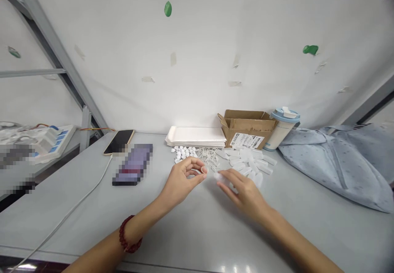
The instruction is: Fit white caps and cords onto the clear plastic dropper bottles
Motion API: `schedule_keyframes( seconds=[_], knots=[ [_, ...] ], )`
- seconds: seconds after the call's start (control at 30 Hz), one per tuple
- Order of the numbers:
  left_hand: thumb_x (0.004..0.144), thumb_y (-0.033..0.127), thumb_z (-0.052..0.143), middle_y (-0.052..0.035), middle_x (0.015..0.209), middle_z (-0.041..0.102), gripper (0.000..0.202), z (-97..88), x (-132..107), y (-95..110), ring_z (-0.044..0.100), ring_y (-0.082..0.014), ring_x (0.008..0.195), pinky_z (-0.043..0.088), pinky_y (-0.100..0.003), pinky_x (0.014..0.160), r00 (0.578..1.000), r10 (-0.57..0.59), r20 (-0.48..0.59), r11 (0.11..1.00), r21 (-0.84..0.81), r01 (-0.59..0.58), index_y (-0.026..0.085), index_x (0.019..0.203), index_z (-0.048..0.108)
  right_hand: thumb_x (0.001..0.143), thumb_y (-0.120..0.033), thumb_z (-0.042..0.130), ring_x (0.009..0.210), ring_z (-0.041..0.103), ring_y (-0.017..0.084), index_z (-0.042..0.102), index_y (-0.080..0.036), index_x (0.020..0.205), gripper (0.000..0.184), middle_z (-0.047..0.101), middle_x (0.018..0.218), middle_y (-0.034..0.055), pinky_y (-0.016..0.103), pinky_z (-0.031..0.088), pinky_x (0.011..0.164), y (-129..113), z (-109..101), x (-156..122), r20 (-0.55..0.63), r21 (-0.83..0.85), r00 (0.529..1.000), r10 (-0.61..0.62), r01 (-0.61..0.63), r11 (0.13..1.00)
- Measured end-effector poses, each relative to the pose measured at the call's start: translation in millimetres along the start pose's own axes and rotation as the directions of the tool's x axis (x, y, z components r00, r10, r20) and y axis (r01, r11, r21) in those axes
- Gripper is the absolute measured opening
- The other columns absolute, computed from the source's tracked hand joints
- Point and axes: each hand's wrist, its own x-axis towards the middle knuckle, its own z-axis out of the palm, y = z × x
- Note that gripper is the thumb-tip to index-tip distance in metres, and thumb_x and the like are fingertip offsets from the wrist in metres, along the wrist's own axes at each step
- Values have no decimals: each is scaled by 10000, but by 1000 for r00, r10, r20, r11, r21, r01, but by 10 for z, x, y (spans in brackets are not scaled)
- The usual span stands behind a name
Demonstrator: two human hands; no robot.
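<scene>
My left hand (pixel 184 178) pinches a small white cap (pixel 204 169) between thumb and fingertips, its round edge turned toward the right hand. Just across from it, my right hand (pixel 244 187) is closed around a translucent plastic tube (pixel 219 177), most of which the fingers cover. A narrow gap separates cap and tube. Behind the left hand lies a group of loose white caps (pixel 184 153). Thin whitish strips (pixel 209 157) are heaped beside those caps. More translucent tubes (pixel 261 164) lie in a loose pile beyond my right hand, which partly hides them.
A stack of white envelopes (pixel 197 137), an open cardboard box (pixel 250 129) and a lidded cup (pixel 281 129) stand along the wall. Blue patterned fabric (pixel 332 162) covers the right side. At left are a phone (pixel 119 142), a blurred purple item (pixel 134 164) and a white cable (pixel 76 205).
</scene>
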Motion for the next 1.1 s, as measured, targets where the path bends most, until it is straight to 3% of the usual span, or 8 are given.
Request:
schedule_keyframes(
  seconds=[0.17,0.4,0.6,0.9,1.1],
  knots=[
    [732,180,598,-33,836,630,142,10,-17,-13,600,-160,825,497,-298,760,997,23,76,999,36,-25,157,867,558,894,-235,429,760,618,180,501,-182,1115,239,631,904,99,268,509,599,-170,90,-62,47,35,993,-105,103,994],
    [800,227,544,-27,857,598,94,-1,-40,3,581,-144,824,494,-286,781,989,98,115,989,96,-109,169,868,570,908,-238,400,722,603,181,473,-170,1123,237,612,861,89,281,499,574,-66,111,-69,66,33,998,-18,16,999],
    [792,206,554,-18,858,599,77,34,-37,-41,578,-142,830,499,-271,762,985,111,132,984,126,-127,178,858,581,909,-234,399,668,594,166,450,-177,1138,241,615,831,69,275,488,555,-69,121,-87,90,47,996,-25,20,999],
    [783,158,545,-27,908,598,114,37,-33,-63,577,-150,881,502,-283,794,981,122,152,989,67,-133,173,890,580,914,-282,408,678,628,163,375,-189,1200,303,652,838,71,253,498,536,-76,145,-100,-23,47,998,-53,54,997],
    [790,183,553,-27,898,590,104,30,-34,-44,576,-152,883,491,-288,806,980,97,172,994,30,-103,167,889,576,909,-257,424,679,615,156,388,-195,1190,291,653,869,65,254,500,542,-78,138,-98,-5,53,997,-76,76,996]
  ],
)
